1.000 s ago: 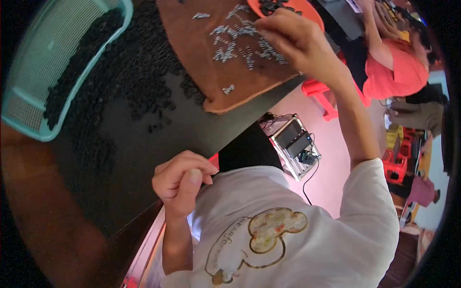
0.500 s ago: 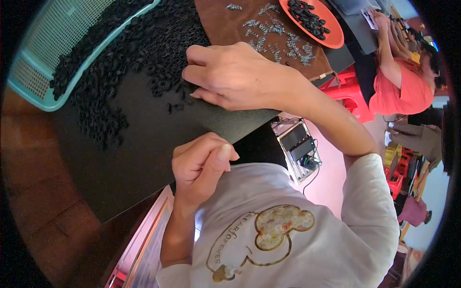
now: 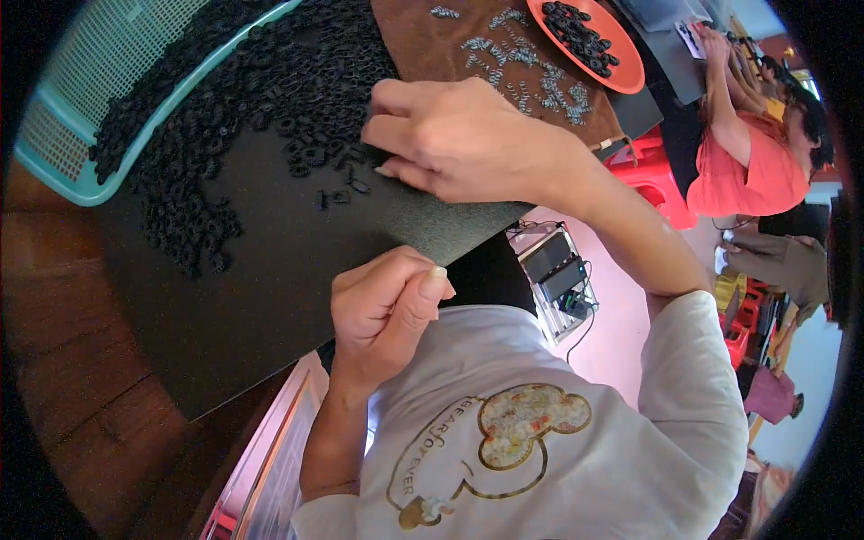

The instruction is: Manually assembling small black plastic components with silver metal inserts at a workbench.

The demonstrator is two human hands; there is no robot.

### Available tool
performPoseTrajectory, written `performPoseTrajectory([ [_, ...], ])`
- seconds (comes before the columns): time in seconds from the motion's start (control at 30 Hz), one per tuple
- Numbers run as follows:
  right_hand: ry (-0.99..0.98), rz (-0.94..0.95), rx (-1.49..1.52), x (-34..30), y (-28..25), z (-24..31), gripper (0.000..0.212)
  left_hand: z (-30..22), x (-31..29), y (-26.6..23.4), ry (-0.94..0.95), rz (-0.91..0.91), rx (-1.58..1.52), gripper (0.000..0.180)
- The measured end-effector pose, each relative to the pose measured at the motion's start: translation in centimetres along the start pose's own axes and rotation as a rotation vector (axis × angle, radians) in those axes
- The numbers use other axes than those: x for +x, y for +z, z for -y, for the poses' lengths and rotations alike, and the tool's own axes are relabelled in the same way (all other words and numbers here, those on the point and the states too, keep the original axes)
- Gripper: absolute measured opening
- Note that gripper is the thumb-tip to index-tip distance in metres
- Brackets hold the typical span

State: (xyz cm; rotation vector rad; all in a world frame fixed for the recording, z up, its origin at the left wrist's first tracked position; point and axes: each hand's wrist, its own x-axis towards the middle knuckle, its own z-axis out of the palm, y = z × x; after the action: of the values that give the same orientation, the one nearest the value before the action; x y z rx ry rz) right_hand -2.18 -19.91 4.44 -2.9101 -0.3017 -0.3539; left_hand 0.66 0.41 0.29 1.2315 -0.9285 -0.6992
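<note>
At the right edge of the loose black parts (image 3: 315, 81), spread on the dark tabletop (image 3: 243, 315), the right hand (image 3: 459, 139) bends its fingers downward; whether they grip a part cannot be told. The left hand (image 3: 387, 310) is curled, thumb against forefinger, any contents hidden. Recommended handling: lift a single part by the fingertips from the sparse margin, wrist clear of the springs (image 3: 551, 85).

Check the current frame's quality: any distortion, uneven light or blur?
In the head view, black corners frame the fisheye picture; the head view's pink floor is bright, its brown floor dim; in the head view, left hand and right hand look fairly sharp.
</note>
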Motion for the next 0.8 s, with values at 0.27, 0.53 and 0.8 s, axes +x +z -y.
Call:
performPoseTrajectory([
  [0.27,-0.002,-0.022,0.047,-0.1,0.7,-0.2,0.017,-0.2,0.0,0.7,-0.025,-0.048,0.028,0.02],
  [0.53,-0.064,-0.149,-0.047,-0.1,1.6,0.3,0.014,0.7,-0.4,1.0,0.024,-0.082,0.015,0.035],
  [0.8,0.031,-0.07,0.051,-1.2,-0.1,-0.1,0.017,0.2,-0.4,1.6,-0.036,-0.113,0.013,0.029],
])
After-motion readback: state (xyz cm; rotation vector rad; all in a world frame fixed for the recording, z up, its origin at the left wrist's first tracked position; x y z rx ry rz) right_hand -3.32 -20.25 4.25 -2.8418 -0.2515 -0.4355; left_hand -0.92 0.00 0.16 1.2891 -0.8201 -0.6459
